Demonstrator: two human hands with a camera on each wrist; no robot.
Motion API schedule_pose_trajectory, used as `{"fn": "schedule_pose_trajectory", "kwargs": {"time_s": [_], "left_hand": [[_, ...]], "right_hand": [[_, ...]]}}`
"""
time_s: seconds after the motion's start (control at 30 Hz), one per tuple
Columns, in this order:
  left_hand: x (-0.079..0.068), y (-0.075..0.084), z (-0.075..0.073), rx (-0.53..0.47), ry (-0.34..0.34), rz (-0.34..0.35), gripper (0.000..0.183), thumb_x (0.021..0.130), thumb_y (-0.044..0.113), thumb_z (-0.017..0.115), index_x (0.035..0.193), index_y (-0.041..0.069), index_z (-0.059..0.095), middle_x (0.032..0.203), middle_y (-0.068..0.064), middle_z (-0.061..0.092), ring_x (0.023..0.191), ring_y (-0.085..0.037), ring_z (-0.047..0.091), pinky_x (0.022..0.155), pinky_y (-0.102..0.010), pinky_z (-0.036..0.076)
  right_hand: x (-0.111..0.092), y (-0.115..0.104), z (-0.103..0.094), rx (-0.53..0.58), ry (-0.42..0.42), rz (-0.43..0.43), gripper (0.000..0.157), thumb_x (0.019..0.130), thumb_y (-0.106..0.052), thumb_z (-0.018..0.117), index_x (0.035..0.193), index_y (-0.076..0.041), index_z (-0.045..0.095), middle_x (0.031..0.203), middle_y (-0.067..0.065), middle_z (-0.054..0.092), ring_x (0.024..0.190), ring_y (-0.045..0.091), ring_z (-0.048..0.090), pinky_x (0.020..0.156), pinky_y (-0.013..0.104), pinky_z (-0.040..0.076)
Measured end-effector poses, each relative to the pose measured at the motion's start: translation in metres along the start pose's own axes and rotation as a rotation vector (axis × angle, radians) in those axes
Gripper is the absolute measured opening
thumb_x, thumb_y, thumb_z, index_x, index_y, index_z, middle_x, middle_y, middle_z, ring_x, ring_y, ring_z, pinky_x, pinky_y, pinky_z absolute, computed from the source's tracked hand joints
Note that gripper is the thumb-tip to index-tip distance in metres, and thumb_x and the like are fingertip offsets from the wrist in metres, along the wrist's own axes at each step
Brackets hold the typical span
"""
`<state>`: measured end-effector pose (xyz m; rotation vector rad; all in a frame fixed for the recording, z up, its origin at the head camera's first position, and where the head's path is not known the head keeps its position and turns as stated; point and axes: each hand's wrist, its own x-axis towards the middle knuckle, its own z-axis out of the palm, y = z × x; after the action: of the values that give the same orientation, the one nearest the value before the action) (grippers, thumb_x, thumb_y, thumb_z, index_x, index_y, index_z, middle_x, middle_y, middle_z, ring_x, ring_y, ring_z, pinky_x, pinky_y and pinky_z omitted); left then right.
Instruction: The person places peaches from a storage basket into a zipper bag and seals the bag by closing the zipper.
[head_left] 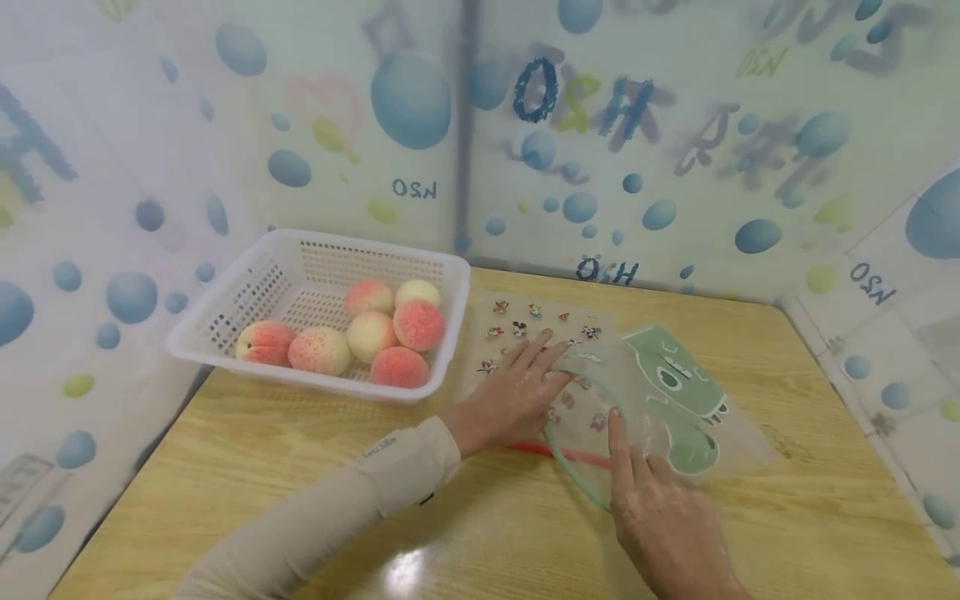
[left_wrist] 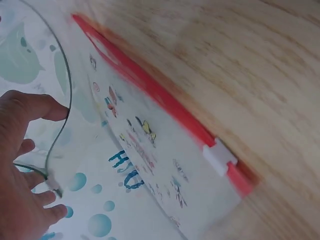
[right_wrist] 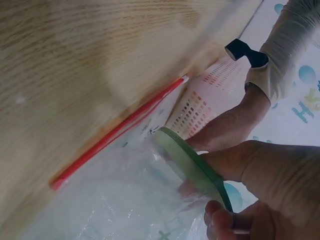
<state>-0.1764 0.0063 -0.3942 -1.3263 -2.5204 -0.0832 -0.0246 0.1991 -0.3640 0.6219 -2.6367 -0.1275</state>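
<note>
A clear zip bag with a green dinosaur print (head_left: 675, 383) lies at the right of the table, its green-edged mouth spread into a loop. My left hand (head_left: 517, 387) holds the left end of that mouth, with the thumb against the green edge (left_wrist: 69, 90) in the left wrist view. At the other side, my right hand (head_left: 660, 508) pinches the green rim (right_wrist: 192, 160) between thumb and fingers. Underneath is a second clear bag with small cartoon figures (head_left: 491, 333). It has a red zip strip (left_wrist: 150, 90) and a white slider (left_wrist: 220, 157).
A white perforated basket (head_left: 225, 354) stands at the left, holding several peaches (head_left: 318, 350). Walls with blue spots (head_left: 412, 100) border the wooden table (head_left: 465, 542) at the back and sides.
</note>
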Motion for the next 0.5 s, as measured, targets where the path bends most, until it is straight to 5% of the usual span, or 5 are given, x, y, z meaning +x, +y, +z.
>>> {"fn": "schedule_pose_trajectory", "kwargs": {"time_s": [0.13, 0.33, 0.5], "left_hand": [[-0.004, -0.004, -0.009, 0.011, 0.054, 0.013, 0.047, 0.091, 0.027, 0.069, 0.137, 0.018, 0.062, 0.159, -0.017, 0.036, 0.149, -0.038, 0.023, 0.12, -0.049, 0.018], [-0.017, -0.018, -0.029, -0.049, 0.19, 0.065, 0.03, 0.087, 0.014, 0.068, 0.117, 0.014, 0.07, 0.145, -0.017, 0.052, 0.139, -0.039, 0.042, 0.115, -0.045, 0.033], [-0.035, -0.039, -0.049, -0.073, 0.174, 0.057, 0.04, 0.086, 0.005, 0.066, 0.125, 0.009, 0.066, 0.143, -0.017, 0.053, 0.135, -0.035, 0.046, 0.113, -0.043, 0.037]], "right_hand": [[0.0, 0.0, 0.004, 0.022, -0.028, 0.005, 0.085, 0.077, -0.001, 0.07, 0.151, 0.013, 0.031, 0.094, 0.02, 0.066, 0.074, 0.032, 0.065, 0.046, 0.037, 0.051], [0.001, 0.0, 0.008, 0.018, -0.03, 0.03, 0.086, 0.077, 0.001, 0.071, 0.151, 0.013, 0.029, 0.094, 0.025, 0.067, 0.077, 0.035, 0.067, 0.05, 0.04, 0.055], [0.004, -0.003, 0.008, 0.015, -0.038, 0.036, 0.083, 0.08, 0.002, 0.068, 0.152, 0.014, 0.027, 0.089, 0.022, 0.066, 0.071, 0.032, 0.064, 0.048, 0.039, 0.053]]}}
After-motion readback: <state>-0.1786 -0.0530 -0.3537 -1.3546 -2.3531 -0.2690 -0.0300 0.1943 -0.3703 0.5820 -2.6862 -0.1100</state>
